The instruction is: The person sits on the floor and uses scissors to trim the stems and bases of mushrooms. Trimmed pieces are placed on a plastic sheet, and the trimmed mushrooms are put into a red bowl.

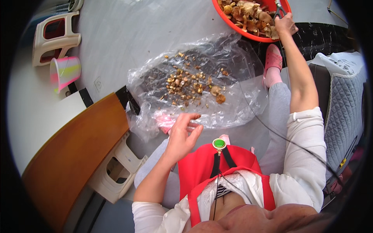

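My right hand (287,25) grips a pair of scissors (279,12) with dark handles at the rim of an orange-red plastic basin (253,37). Brown mushrooms (247,16) of mixed sizes fill the basin. My left hand (184,134) hangs over the near edge of a clear plastic sheet or bag (236,107), its fingers apart and nothing in them. Small cut mushroom pieces (178,81) lie scattered across the plastic on the floor. Two larger mushroom caps (218,94) rest at the right side of these scraps.
At left stand a curved wooden tabletop (78,145), a beige plastic stool (116,171), another stool (56,38) and a striped translucent bucket (66,72). A quilted grey cover (345,107) hangs at right. A thin black cable (279,138) crosses my right side.
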### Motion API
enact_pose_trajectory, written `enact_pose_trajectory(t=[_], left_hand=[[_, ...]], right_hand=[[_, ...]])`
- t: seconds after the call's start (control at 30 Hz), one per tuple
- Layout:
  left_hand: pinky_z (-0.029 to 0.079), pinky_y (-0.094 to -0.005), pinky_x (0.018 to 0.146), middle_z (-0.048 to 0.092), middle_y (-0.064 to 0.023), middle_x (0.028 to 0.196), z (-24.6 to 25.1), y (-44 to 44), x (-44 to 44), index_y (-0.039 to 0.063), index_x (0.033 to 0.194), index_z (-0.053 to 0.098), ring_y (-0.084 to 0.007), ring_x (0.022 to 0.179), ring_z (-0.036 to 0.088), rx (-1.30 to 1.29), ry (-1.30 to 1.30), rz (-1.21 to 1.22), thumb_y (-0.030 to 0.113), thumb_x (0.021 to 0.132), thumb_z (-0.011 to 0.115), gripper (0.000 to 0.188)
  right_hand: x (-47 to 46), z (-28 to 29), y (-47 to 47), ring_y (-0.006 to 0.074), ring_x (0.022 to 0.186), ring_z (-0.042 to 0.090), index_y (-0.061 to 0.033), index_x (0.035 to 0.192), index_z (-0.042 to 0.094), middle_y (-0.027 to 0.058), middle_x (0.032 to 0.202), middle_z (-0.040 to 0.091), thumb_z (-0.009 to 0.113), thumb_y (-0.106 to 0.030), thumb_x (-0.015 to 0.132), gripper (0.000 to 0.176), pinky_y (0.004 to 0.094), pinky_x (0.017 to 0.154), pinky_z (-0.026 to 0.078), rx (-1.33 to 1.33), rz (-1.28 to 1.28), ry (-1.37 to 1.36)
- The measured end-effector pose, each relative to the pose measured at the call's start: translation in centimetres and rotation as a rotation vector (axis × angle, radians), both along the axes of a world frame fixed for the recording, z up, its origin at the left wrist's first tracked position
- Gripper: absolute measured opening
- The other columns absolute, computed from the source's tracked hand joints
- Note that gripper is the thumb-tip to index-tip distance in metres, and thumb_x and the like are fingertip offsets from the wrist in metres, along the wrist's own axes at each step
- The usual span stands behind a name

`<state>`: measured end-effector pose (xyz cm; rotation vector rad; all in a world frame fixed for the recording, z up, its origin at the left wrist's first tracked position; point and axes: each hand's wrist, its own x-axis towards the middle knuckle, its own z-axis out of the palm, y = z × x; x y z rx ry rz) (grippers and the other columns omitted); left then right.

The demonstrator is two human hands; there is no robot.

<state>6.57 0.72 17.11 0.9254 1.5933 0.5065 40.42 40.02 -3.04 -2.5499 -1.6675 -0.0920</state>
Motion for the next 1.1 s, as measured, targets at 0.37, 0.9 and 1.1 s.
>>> enact_pose_trajectory(t=[0.37, 0.9, 1.1], left_hand=[[0.049, -0.0459, 0.075, 0.061, -0.0164, 0.097, -17.4, -3.5, 0.9, 0.007, 0.093, 0.067, -0.0357, 0.088, 0.062, 0.086, 0.365, -0.529, 0.012, 0.083, 0.06, 0.013], [0.051, -0.04, 0.072, 0.057, -0.0113, 0.09, -31.4, 3.9, 3.9, 0.01, 0.088, 0.072, -0.0292, 0.087, 0.061, 0.441, 0.226, -0.441, 0.017, 0.076, 0.069, 0.014], [0.049, -0.0333, 0.074, 0.063, -0.0105, 0.086, -28.0, 5.3, -1.8, 0.004, 0.095, 0.073, -0.0207, 0.082, 0.062, 0.2, -0.05, -0.208, 0.023, 0.081, 0.071, 0.023]], right_hand=[[-4.4, 21.9, -25.4, 0.0067, 0.074, 0.057, 0.0, 0.112, 0.057, 0.0015, 0.087, 0.064, 0.072, -0.018, 0.082, 0.038, 0.0209, 0.063, 0.045, -0.43, 0.258, 1.451], [-13.2, 24.1, -31.9, 0.005, 0.074, 0.054, -0.0012, 0.119, 0.049, 0.0014, 0.084, 0.06, 0.07, -0.002, 0.082, 0.042, 0.0196, 0.069, 0.043, -0.873, -0.234, 1.593], [-13.8, 22.6, -32.6, 0.0033, 0.071, 0.052, -0.0001, 0.116, 0.05, -0.0013, 0.079, 0.058, 0.071, -0.003, 0.082, 0.04, 0.0193, 0.062, 0.04, -0.952, -0.141, 1.481]])
